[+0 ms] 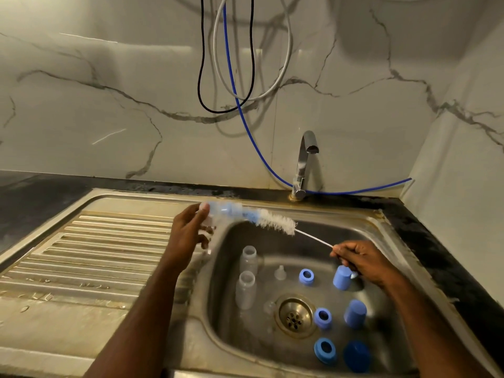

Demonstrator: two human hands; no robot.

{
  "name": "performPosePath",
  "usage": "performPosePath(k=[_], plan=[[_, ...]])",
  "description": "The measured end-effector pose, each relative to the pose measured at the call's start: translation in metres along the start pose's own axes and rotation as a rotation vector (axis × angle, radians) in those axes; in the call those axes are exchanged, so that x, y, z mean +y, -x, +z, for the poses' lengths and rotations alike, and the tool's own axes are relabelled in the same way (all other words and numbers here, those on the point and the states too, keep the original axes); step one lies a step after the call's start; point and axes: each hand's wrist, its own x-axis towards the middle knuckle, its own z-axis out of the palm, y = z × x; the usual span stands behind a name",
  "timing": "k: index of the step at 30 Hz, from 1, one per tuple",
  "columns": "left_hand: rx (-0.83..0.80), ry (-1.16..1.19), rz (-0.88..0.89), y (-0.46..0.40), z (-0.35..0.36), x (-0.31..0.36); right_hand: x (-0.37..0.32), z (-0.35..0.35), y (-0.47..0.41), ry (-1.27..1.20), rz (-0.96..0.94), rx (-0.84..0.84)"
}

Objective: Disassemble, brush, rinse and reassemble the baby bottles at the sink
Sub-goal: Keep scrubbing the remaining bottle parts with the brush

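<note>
Bottle (218,211) in left hand (188,236)

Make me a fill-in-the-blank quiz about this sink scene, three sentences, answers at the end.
1. The right hand holds the bottle brush by its thin ____ handle.
2. The left hand holds a clear bottle with the brush's ____ tip pushed inside it.
3. In the sink basin, ____ other clear bottles stand left of the drain.

Missing words: wire; blue; two
</note>
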Motion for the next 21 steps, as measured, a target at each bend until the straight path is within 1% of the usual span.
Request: performPosePath(k=[2, 4, 6, 10, 14, 18, 21], plan=[[0.008, 0.043, -0.085, -0.002, -0.001, 0.0, 0.0, 0.002, 0.0, 0.011, -0.008, -0.022], [-0.014, 0.011, -0.132, -0.002, 0.009, -0.002, -0.004, 0.014, 0.001, 0.022, -0.01, -0.077], [0.004, 0.003, -0.136, -0.002, 0.014, -0.002, -0.007, 0.018, 0.002, 0.019, -0.015, -0.095], [0.109, 0.061, -0.173, -0.008, -0.002, -0.001, -0.007, 0.007, 0.002, -0.002, 0.004, -0.052], [0.072, -0.034, -0.126, -0.001, 0.011, -0.002, -0.013, 0.025, 0.006, 0.044, 0.016, -0.149], [0.181, 0.01, -0.179, -0.005, 0.001, 0.002, -0.015, 0.013, 0.007, 0.017, 0.029, -0.062], [0.165, 0.006, -0.179, -0.001, 0.009, -0.001, -0.014, 0.021, 0.007, 0.013, 0.036, -0.113]])
